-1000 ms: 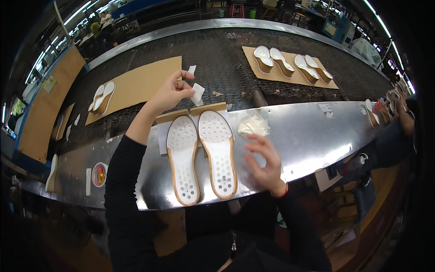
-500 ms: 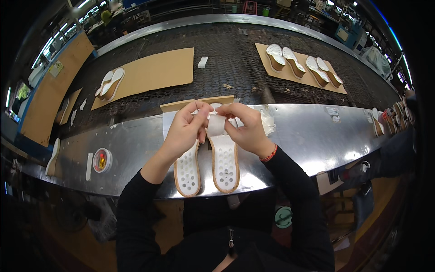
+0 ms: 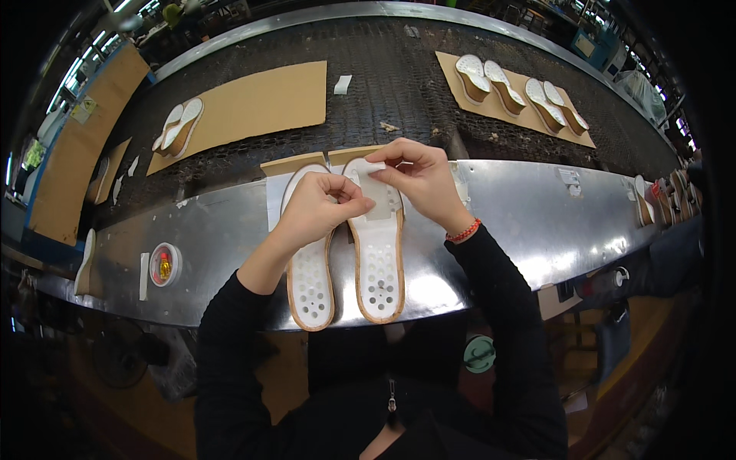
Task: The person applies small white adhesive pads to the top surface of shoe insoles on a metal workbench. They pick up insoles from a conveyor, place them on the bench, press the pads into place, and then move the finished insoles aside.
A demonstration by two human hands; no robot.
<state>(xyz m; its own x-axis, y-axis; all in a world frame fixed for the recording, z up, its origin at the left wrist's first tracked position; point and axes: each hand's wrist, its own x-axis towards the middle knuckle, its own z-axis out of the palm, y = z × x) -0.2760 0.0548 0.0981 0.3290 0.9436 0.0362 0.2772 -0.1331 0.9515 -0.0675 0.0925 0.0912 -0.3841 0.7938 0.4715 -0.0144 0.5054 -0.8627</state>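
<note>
Two white shoe soles with brown, cork-coloured edges lie side by side before me, the left sole (image 3: 312, 287) and the right sole (image 3: 380, 264). Rows of round holes dot their near ends. A pale rectangular patch (image 3: 378, 205) lies across the upper part of the right one. At its far end my right hand (image 3: 420, 180) pinches a small white strip (image 3: 373, 165) between thumb and fingers. My left hand (image 3: 322, 207) is closed in a pinch over the left sole, its fingertips reaching toward the right sole. Anything between those fingertips is too small to make out.
Beyond the metal bench (image 3: 529, 230) is a dark mesh surface (image 3: 391, 100). Cardboard sheets (image 3: 261, 103) on it carry more soles (image 3: 546, 103). A round tub (image 3: 165, 264) and a white strip lie left. Several soles (image 3: 667, 195) line the right end.
Both hands were together, holding a white piece above the right sole. They are now apart; the right is at the sole's far end and the left slightly lower. A pale patch now shows on the sole.
</note>
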